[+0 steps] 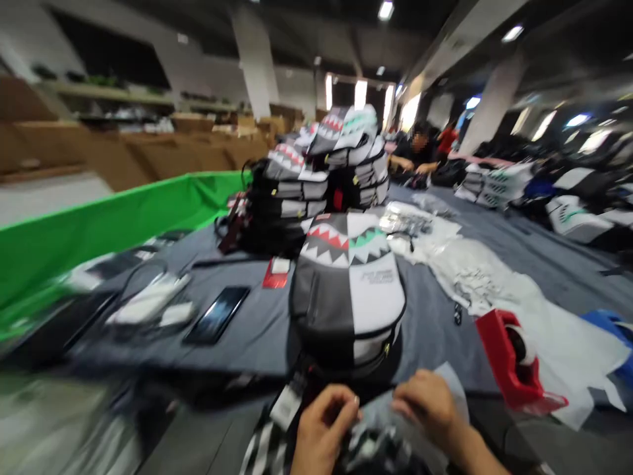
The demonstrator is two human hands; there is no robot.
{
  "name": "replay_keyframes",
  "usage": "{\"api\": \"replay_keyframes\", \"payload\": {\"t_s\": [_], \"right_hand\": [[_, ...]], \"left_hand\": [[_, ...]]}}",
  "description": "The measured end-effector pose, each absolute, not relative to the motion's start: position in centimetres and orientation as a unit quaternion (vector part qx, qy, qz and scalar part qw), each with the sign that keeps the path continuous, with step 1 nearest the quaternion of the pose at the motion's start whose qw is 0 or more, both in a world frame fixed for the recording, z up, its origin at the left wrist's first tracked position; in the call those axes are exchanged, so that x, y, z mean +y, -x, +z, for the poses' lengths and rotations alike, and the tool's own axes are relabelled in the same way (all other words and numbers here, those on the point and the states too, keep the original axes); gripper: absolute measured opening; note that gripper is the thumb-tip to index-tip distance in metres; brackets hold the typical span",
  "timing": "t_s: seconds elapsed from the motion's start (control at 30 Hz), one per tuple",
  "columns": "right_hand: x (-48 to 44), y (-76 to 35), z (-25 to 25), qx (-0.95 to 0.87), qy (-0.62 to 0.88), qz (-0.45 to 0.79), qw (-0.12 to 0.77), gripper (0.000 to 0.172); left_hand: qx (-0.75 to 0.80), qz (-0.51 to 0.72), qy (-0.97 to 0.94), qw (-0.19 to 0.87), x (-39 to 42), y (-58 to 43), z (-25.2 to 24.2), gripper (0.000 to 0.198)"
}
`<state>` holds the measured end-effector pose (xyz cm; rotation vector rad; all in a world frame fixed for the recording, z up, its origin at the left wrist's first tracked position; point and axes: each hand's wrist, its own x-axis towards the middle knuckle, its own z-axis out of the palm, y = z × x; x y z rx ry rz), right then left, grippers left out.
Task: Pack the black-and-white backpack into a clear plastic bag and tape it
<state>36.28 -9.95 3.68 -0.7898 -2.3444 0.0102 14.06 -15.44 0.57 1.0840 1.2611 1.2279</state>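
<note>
My left hand (325, 425) is closed at the bottom centre, thumb and forefinger pinched together; what lies between them is too small to make out. To its right my right hand (429, 404) has its fingers curled onto a pale, see-through plastic sheet (455, 390), perhaps a bag. Beneath both hands is a blurred dark and silvery bundle (378, 445). A white tag (285, 406) and black-and-white checked cloth (264, 448) lie beside my left hand. Just beyond my hands a grey-and-white backpack (349, 290) with a shark-teeth print rests on the table.
Stacked backpacks (297, 188) rise behind. A red tape dispenser (517, 363) stands at right beside white plastic sheeting (534, 323). At left are a phone (217, 315), a red packet (277, 272) and a green barrier (113, 224). A co-worker (418, 155) is across the table.
</note>
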Motion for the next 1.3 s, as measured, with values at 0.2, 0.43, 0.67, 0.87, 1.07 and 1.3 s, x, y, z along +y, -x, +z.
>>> {"api": "replay_keyframes", "payload": {"t_s": [0.2,0.43,0.67,0.87,1.07,1.3], "right_hand": [[-9.2,-34.1,5.2,-0.912,0.238,0.074,0.327,0.03],[-8.5,-33.1,6.3,-0.904,0.237,0.064,0.349,0.03],[-7.7,-29.2,3.4,-0.879,0.279,-0.03,0.386,0.025],[-7.4,-28.5,2.4,-0.908,0.241,-0.107,0.326,0.034],[-7.6,-29.0,2.4,-0.917,0.236,-0.126,0.295,0.037],[-7.5,-28.3,2.1,-0.908,0.235,-0.117,0.327,0.042]], "left_hand": [[0.47,0.528,-0.529,0.47,-15.7,-13.6,0.8,0.062],[0.511,0.54,-0.455,0.49,-15.4,-11.7,-0.4,0.043],[0.581,0.575,-0.39,0.425,-12.2,-8.3,-0.1,0.051],[0.656,0.534,-0.517,0.132,-8.7,-8.2,-1.8,0.043],[0.654,0.548,-0.52,0.052,-10.2,-8.0,-1.5,0.024],[0.425,0.555,-0.713,-0.051,-12.1,-11.4,2.3,0.016]]}}
